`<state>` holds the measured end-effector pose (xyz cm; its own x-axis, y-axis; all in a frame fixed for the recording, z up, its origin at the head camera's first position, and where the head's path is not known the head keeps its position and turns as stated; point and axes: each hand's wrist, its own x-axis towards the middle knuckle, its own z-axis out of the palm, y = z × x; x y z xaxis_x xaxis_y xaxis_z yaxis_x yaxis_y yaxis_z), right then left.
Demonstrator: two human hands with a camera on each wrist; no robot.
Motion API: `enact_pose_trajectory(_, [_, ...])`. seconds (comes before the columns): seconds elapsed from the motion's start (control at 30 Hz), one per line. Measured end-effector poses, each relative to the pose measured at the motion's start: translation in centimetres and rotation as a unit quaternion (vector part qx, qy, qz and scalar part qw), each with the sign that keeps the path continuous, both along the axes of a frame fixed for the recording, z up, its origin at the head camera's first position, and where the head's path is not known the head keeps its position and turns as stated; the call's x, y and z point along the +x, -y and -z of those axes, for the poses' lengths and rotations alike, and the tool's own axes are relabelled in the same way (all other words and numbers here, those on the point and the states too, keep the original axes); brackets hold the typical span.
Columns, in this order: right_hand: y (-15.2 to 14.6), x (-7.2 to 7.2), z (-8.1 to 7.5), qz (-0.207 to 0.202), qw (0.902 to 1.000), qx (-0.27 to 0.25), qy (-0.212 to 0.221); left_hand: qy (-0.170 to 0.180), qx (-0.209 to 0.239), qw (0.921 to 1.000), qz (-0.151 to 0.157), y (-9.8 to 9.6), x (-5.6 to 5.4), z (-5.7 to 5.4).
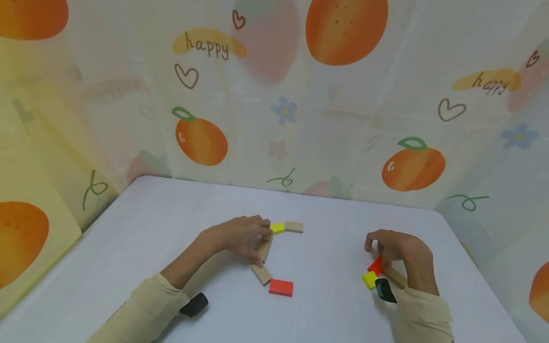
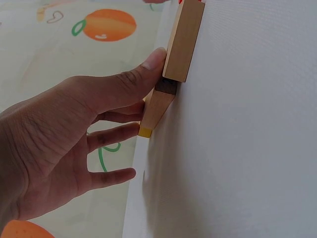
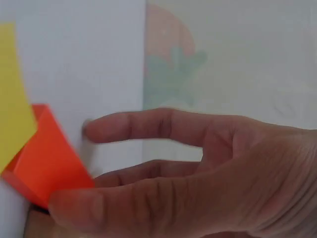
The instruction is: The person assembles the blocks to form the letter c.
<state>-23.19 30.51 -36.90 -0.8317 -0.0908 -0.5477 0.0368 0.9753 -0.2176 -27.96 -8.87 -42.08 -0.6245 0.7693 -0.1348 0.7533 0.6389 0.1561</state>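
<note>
My left hand [image 1: 242, 236] spans a wooden block [image 1: 264, 249], its thumb at the near end and fingers at the far end. That block is part of a bent row. Beyond it come a yellow block [image 1: 278, 228] and a wooden block [image 1: 293, 227]; nearer are another wooden block [image 2: 184, 42] and a red block [image 1: 280, 287]. On the right, my right hand [image 1: 401, 247] hovers over a small cluster, thumb tip against a red block [image 3: 52, 158], index finger apart from it. Beside that red block lie a yellow block [image 3: 12, 94] and a wooden block [image 1: 395, 277], partly hidden by the hand.
All the blocks lie on a white table [image 1: 334, 286]. A patterned cloth [image 1: 343, 124] with fruit prints hangs behind the table and down its sides. Dark wrist devices [image 1: 194, 305] sit by both sleeves.
</note>
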Motion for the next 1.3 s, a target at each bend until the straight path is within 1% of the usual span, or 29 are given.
enact_pose_trajectory(0.1, [-0.6,0.0,0.6,0.009,0.9998,-0.015,0.003,-0.001,-0.002,1.0,-0.001,0.1,0.0,0.0])
enact_pose_trajectory(0.3, [-1.1,0.0,0.9,0.004,0.9994,-0.034,-0.001,0.005,0.002,1.0,0.001,0.1,0.1,-0.3])
enact_pose_trajectory(0.4, [-1.3,0.0,1.1,0.003,0.9992,-0.041,0.0,0.006,0.0,1.0,-0.001,0.0,0.1,-0.2])
enact_pose_trajectory(0.5, [-1.4,-0.2,1.2,-0.002,0.9992,-0.039,-0.007,0.006,-0.003,1.0,-0.004,0.0,0.1,-0.1])
enact_pose_trajectory(0.7, [-1.8,-0.3,1.2,0.008,0.9994,-0.021,-0.028,0.005,-0.006,1.0,-0.004,0.0,0.1,0.0])
enact_pose_trajectory(0.8, [-1.9,-0.5,1.1,0.004,0.9991,-0.023,-0.036,0.003,-0.006,1.0,-0.003,0.0,0.1,-0.1])
enact_pose_trajectory(0.9, [-1.8,-0.8,1.3,-0.01,0.9983,-0.035,-0.044,0.005,-0.005,0.9999,-0.008,0.1,0.2,-0.3])
enact_pose_trajectory(1.03, [-1.5,-1.0,1.5,-0.018,0.9979,-0.039,-0.048,0.007,-0.005,0.9999,-0.007,0.1,0.3,-0.4])
enact_pose_trajectory(1.2, [-1.2,-1.1,1.5,-0.025,0.9982,-0.024,-0.049,0.007,-0.006,0.9999,-0.006,0.1,0.2,-0.3])
enact_pose_trajectory(1.3, [-1.0,-1.3,1.3,-0.044,0.997,-0.02,-0.061,0.006,-0.009,0.9999,-0.006,0.1,0.1,-0.2])
